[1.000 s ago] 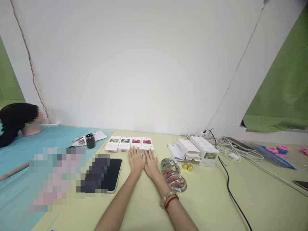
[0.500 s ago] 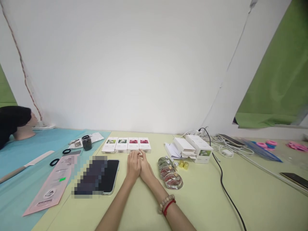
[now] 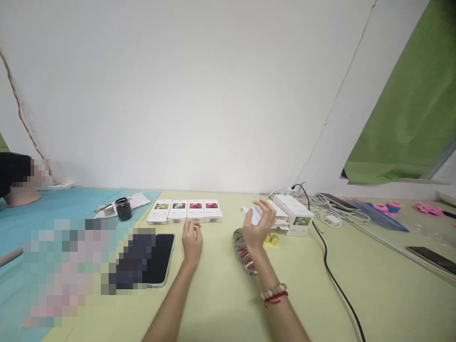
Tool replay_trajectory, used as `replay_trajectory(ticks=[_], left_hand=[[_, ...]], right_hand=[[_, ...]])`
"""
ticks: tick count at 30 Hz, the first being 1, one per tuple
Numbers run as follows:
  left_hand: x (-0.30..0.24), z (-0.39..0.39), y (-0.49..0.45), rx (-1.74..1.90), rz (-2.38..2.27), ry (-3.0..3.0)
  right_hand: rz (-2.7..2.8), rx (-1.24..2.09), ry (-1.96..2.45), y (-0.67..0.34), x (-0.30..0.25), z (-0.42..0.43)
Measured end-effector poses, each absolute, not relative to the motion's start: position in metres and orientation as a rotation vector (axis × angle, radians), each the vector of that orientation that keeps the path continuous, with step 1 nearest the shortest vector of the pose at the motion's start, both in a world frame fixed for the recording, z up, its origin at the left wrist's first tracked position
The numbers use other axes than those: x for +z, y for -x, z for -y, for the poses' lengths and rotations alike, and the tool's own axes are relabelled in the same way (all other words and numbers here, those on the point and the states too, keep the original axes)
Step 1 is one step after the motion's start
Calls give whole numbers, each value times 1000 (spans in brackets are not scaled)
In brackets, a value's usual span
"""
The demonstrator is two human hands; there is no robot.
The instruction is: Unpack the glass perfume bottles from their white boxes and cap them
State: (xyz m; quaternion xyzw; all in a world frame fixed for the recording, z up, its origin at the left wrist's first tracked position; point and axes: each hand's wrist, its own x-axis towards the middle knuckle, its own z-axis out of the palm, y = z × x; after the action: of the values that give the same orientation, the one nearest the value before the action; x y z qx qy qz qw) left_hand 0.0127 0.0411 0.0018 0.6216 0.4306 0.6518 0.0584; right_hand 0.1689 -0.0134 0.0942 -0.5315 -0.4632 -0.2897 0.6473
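Right hand holds a white cardboard piece above the table; left hand rests empty.

The right hand (image 3: 258, 224) is raised off the pale yellow-green table (image 3: 221, 304), with its fingers closed on a flat white cardboard piece (image 3: 249, 214). The piece is blurred and may be a folded carton; how much of it the palm hides is unclear. Just beyond that grip lies a stack of white cartons (image 3: 295, 216), partly covered by the fingers. Below the wrist, a row of clear glass bottles (image 3: 242, 249) is half hidden by the forearm, with two small gold caps (image 3: 271, 239) just right of it. The left hand (image 3: 192, 241) rests on the table, fingers loosely curled around nothing, just short of a row of four small white picture-fronted boxes (image 3: 185, 212). To its left lies a black phone (image 3: 162, 251), partly pixelated.
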Motion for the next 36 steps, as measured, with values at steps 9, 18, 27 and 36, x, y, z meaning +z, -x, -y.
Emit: replay_trajectory(ticks=[9, 18, 27, 36], left_hand=[[11, -22, -28, 1827, -1164, -2176], [13, 58, -117, 1270, -578, -2906], [-3, 60, -127, 1172, -719, -2764], [1, 71, -94, 1084, -1056, -2287]], right_hand=[[811, -254, 1824, -263, 72, 2], [606, -258, 1792, -275, 63, 3], [499, -55, 1555, -291, 60, 4], [453, 42, 1261, -297, 58, -8]])
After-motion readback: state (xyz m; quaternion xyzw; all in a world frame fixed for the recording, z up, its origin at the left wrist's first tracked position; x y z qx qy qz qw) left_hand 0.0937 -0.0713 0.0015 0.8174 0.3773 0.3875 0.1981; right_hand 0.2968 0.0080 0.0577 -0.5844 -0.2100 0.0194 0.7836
